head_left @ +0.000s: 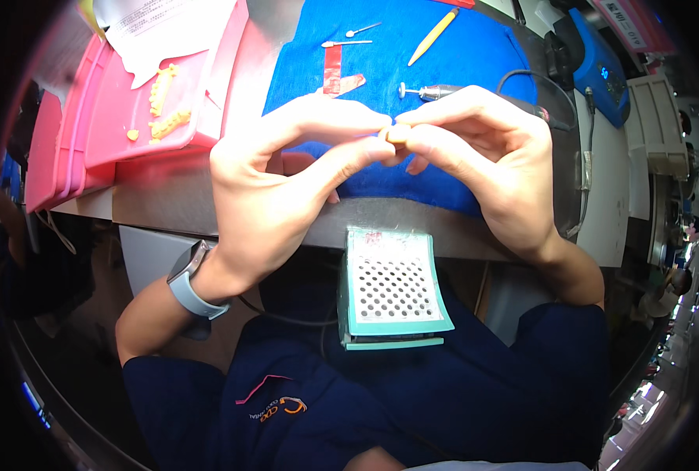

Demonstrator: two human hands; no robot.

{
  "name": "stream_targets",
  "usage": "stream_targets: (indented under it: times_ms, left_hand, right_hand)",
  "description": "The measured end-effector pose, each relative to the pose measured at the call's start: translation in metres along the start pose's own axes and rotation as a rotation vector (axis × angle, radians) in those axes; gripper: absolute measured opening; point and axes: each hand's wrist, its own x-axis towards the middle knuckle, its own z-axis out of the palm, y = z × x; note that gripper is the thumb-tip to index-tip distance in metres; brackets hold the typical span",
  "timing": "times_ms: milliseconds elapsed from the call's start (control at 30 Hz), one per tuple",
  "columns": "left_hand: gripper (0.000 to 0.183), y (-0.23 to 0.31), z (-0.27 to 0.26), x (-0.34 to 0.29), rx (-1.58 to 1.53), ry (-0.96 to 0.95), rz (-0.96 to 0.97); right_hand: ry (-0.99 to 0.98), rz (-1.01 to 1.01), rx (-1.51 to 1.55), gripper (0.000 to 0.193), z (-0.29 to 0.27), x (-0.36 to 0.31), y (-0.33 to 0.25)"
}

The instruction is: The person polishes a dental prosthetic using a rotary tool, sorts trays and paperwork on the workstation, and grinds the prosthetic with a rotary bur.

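Head view: small yellow piece pinched between two sets of bare fingertips

From where I'm standing, it sits right where the left hand and right hand meet, above the blue cloth spread on the bench. Each hand has thumb and forefinger drawn in narrow on it, one from either side. So much is covered that I can't make out its whole shape.

I'd guess it weighs next to nothing, so strength hardly matters here; feel does. It looks stiff rather than squashy, much like the orange-yellow pieces over in the pink tray, and I'd treat any thin edge as something that might chip. Being tiny and probably smooth, it could well shoot out if squeezed off-centre.

My choice would be the thickest part, taken on opposite faces with the soft pads, lightly, and with one hand always secure while the other shifts. Over the cloth a drop should land gently; nearer the bench edge, by the perforated green-edged box, it might be harder to find. The rotary handpiece lies just past the fingers, so there's little room to fumble on that side
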Motion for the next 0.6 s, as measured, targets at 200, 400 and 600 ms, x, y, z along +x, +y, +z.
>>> stream_targets:
  times_ms: [200, 400, 600]
  left_hand:
    - [0.020, 0.002, -0.001, 0.004, -0.062, 0.015, -0.056]
    - [0.018, 0.001, 0.000, 0.003, -0.124, -0.047, -0.037]
    - [0.018, -0.002, 0.001, 0.004, -0.111, -0.089, 0.037]
  right_hand:
    - [0.040, -0.264, -0.705, 0.017, -0.012, 0.009, 0.014]
    - [0.075, -0.555, -1.118, 0.025, -0.029, 0.024, 0.009]
    - [-0.108, -0.474, -1.281, 0.030, -0.055, 0.035, 0.022]
